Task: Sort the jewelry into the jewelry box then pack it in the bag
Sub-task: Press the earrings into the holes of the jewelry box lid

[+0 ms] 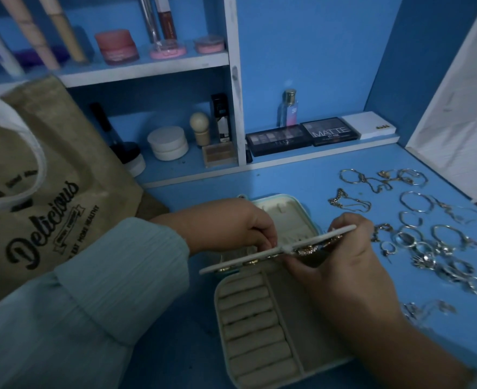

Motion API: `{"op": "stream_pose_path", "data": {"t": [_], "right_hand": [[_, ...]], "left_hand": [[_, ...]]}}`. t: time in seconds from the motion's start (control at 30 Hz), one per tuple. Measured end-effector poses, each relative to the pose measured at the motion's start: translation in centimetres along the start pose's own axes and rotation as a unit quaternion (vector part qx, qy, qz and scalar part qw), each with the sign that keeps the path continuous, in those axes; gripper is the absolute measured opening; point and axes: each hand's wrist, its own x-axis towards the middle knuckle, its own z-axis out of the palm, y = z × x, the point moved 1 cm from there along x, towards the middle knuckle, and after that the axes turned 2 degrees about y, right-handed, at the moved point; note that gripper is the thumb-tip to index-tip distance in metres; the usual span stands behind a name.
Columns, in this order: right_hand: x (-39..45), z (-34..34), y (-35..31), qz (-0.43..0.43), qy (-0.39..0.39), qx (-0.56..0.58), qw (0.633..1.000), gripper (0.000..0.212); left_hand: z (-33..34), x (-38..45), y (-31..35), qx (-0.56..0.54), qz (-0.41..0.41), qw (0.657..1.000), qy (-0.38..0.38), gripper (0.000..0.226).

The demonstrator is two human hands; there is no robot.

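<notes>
An open pale jewelry box [259, 327] lies on the blue desk, its ring rolls facing up and its lid [282, 211] tilted back. A thin earring panel [231, 259] with gold pieces on it is held edge-on above the box. My left hand [243, 223] pinches the panel near its middle. My right hand [341, 265] grips its right end, where gold jewelry [307, 249] shows. Several rings, hoops and chains [428, 237] lie loose on the desk to the right. A tan burlap bag [43, 169] with white handles stands at the left.
Shelves behind hold cosmetics: pink jars [116, 46], a white jar [167, 143], makeup palettes [302, 137], a perfume bottle [288, 108]. A white cabinet door [462, 113] stands open at the right.
</notes>
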Motion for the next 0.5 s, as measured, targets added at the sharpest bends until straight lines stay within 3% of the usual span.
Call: {"op": "stream_pose_path", "data": {"t": [0.23, 0.5], "right_hand": [[0.04, 0.05, 0.06, 0.006, -0.005, -0.013, 1.0, 0.069], [0.17, -0.09, -0.1, 0.02, -0.016, -0.011, 1.0, 0.072]], "left_hand": [[0.3, -0.1, -0.65, -0.083, -0.025, 0.996, 0.01, 0.016], [0.25, -0.2, -0.73, -0.082, -0.034, 0.996, -0.001, 0.013]]}}
